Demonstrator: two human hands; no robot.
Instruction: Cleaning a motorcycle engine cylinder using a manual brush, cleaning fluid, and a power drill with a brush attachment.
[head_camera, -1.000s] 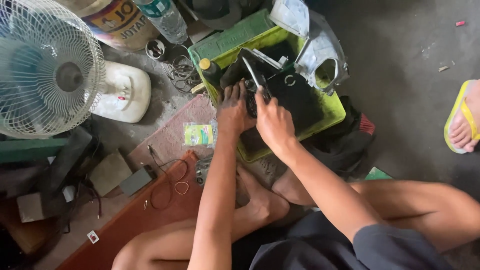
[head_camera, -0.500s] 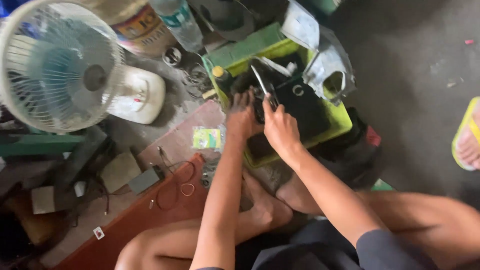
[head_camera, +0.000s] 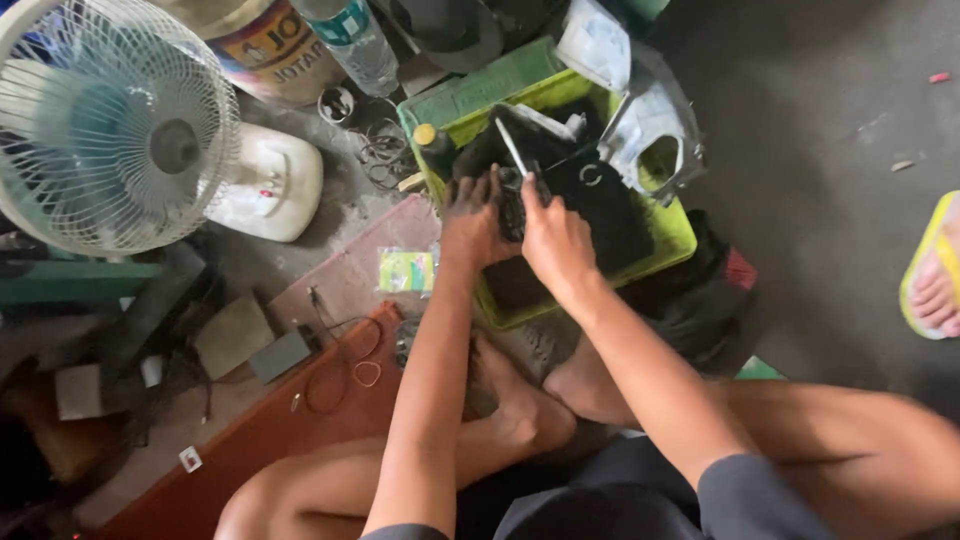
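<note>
Both hands have barely shifted: left hand (head_camera: 470, 222) and right hand (head_camera: 553, 238) pinch a dark part (head_camera: 513, 198) over the green tray (head_camera: 672, 232).

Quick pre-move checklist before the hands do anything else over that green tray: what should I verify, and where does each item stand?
1. Left hand on the small dark part: ok.
2. Right hand on the same part: ok.
3. Part held over the green tray: ok.
4. Thin light tool which hand grips it: cannot tell.
5. Grey housing leaning on the tray's far edge, stable: cannot tell.
6. Fan apart from both hands: ok.
</note>
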